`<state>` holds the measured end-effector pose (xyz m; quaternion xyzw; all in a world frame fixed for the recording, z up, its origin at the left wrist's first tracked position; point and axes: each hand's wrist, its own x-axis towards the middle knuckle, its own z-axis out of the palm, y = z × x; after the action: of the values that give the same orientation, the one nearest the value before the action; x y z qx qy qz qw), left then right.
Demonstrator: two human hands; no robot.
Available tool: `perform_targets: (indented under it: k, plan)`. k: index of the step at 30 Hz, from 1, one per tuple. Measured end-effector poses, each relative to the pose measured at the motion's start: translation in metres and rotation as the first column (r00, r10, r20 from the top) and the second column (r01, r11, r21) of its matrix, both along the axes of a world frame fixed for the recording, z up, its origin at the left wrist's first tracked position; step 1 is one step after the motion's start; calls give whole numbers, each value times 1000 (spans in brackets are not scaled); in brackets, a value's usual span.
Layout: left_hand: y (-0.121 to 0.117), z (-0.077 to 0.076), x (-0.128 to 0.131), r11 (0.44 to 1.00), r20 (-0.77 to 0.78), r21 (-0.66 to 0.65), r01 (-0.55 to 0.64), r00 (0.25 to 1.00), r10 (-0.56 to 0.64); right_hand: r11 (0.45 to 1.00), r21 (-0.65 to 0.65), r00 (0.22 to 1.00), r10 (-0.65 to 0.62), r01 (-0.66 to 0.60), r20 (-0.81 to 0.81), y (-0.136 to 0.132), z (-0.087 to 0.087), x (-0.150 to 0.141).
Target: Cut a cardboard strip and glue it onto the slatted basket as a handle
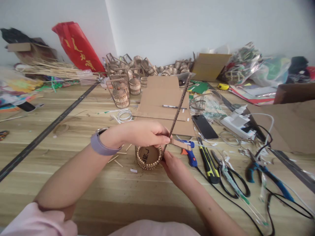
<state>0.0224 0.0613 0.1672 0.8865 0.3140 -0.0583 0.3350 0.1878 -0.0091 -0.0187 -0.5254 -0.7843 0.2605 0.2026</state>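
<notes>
A small round basket (149, 166), its wall made of short wooden sticks, stands on the table with a cardboard base (150, 154) bearing dark printed characters inside. Against its right side rises a long corrugated cardboard strip (179, 107), tilted to the right. My left hand (155, 132) reaches over the basket and pinches this strip between thumb and fingers. Low on the basket's right wall, my right hand (173, 165) is closed at the strip's lower end; its fingertips are partly hidden. A flat brown strip (180, 144) sticks out right of my left fingertips, over a blue glue gun (192, 157).
A yellow-black utility knife (209, 162), scissors (231, 177) and blue-handled pliers (268, 175) lie at right, among cables. Beyond are a phone (204, 126), a power strip (238, 123) and cardboard sheets (159, 95). Several finished baskets (120, 96) stand at the back.
</notes>
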Motion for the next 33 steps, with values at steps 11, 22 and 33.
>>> perform_targets:
  k: [11, 22, 33]
  plan:
    - [4, -3, -1, 994, 64, -107, 1, 998, 6, 1000, 21, 998, -11, 13, -57, 1, -10, 3]
    - [2, 0, -1, 995, 87, -97, -31, 995, 39, 1000, -9, 1000, -12, 12, -22, 3, -6, 3]
    - [2, 0, -2, 999, 80, -44, -1, 997, 4, 1000, -10, 997, -24, 23, -80, 1, -5, 2]
